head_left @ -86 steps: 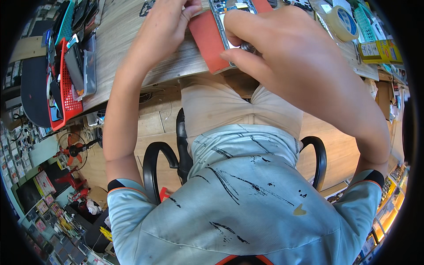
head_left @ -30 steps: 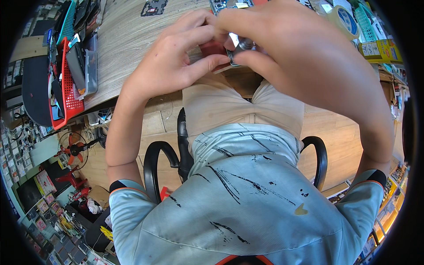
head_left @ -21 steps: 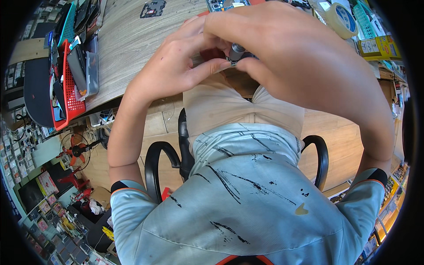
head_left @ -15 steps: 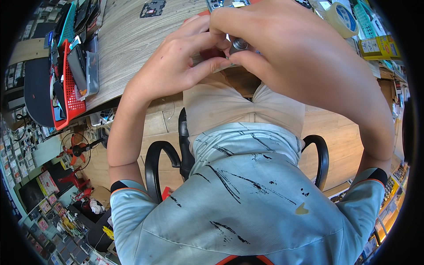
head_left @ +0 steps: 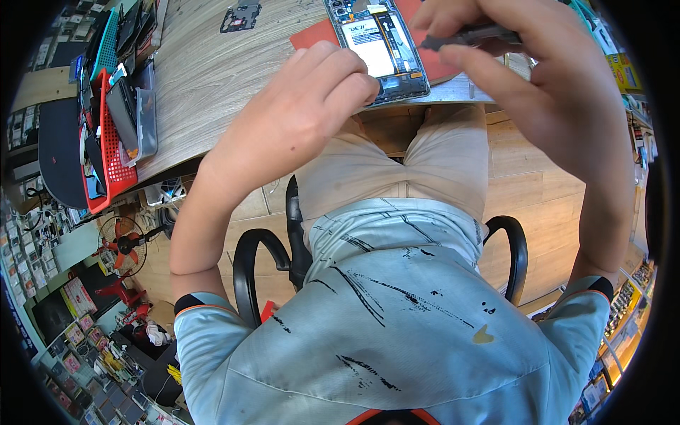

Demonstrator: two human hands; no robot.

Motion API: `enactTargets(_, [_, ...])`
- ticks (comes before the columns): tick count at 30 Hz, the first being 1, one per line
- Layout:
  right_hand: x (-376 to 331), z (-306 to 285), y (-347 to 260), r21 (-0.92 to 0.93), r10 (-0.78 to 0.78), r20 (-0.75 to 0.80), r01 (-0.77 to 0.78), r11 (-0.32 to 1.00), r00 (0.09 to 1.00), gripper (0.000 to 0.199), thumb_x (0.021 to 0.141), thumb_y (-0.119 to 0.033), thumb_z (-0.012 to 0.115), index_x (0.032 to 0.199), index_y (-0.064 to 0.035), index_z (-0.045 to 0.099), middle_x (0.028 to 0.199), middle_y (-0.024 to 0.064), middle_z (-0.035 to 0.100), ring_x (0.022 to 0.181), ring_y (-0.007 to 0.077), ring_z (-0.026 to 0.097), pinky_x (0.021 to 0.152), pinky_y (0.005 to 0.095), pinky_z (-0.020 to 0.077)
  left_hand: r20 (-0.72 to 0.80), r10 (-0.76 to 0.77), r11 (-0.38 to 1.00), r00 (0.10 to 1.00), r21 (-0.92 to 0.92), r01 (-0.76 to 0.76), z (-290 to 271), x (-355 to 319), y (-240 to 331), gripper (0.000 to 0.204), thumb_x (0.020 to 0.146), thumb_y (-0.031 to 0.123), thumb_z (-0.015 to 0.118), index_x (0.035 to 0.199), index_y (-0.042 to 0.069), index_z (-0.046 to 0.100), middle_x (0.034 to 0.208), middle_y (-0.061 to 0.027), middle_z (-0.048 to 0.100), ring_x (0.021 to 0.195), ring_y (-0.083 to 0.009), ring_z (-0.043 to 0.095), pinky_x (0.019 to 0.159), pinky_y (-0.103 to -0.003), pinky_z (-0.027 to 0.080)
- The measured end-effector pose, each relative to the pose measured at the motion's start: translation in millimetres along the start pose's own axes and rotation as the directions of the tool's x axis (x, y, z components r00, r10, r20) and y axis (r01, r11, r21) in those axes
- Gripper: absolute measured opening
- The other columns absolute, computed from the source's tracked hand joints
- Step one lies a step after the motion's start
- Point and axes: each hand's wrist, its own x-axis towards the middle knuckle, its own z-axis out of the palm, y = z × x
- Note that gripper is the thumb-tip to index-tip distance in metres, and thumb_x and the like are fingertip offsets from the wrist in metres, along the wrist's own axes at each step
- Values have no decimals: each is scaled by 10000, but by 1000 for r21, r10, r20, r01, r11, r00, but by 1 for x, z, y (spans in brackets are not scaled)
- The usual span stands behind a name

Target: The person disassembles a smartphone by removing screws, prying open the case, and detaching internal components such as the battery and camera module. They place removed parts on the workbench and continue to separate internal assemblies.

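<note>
Grey wood-grain table (head_left: 191, 78); flat red mat (head_left: 312, 38). Right hand (head_left: 549, 88) grasping; left hand (head_left: 301, 106) curled, grip unclear. Opened rectangular phone (head_left: 398, 44), white battery (head_left: 364, 51) exposed, on mat beside left hand. Slim dark tool (head_left: 485, 34) in right hand, right of phone.

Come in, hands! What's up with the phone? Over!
Left hand at phone, partly hiding left edge. Right hand gripping dark tool. Phone open on red mat.

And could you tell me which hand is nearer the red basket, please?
Left: the left hand is right of the basket, by the phone; the right hand is farther right, holding a tool.
</note>
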Motion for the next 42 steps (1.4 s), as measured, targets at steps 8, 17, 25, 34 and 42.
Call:
enactTargets(8, [-25, 20, 27, 191, 146, -94, -126, 973, 985, 111, 1061, -37, 618, 1168, -31, 590, 786, 98, 651, 700, 206, 662, 664, 375, 492, -21, -2, 999, 1000, 44, 3, 8, 0, 3, 254, 887, 69, 682, 1132, 29, 632, 1084, -103, 593, 1030, -294, 601, 879, -408, 516])
enactTargets(17, [-28, 79, 48, 78, 63, -131, -53, 996, 989, 190, 1074, -110, 665, 1252, -66, 617, 797, 141, 684, 664, 275, 669, 627, 396, 501, 47, 5, 997, 999, -72, -1, 5, 4, -6, 223, 918, 74, 658, 1135, 46, 612, 1102, -110, 599, 1047, -310, 605, 878, -396, 500])
enactTargets(25, [-31, 85, 42, -147, 102, -88, -114, 983, 991, 279, 1007, -171, 757, 1253, -108, 642, 870, 165, 715, 778, 401, 685, 704, 482, 511, -120, -14, 991, 993, -137, -3, 9, 4, -13, 210, 954, 49, 654, 1162, 69, 631, 1106, -97, 643, 1058, -310, 628, 903, -421, 473])
enactTargets(34, [0, 57, 39, -150, 165, 112, -147, 978, 980, 286, 951, -159, 796, 1164, -74, 626, 991, 161, 712, 949, 378, 680, 829, 475, 511, -130, -409, 908, 903, 45, 418, 13, 0, -107, 70, 1015, 54, 633, 1027, 2, 588, 1026, -220, 585, 1020, -429, 557, 935, -478, 463])
enactTargets(42, [40, 10, 13, -173, 203, 474, -135, 976, 857, 333, 949, -219, 783, 1102, 57, 679, 992, 279, 742, 989, 438, 738, 843, 496, 575, -132, -424, 900, 896, 48, 433, 28, 2, -117, 83, 1009, 68, 667, 1049, 7, 628, 1048, -204, 622, 1035, -411, 581, 937, -481, 473])
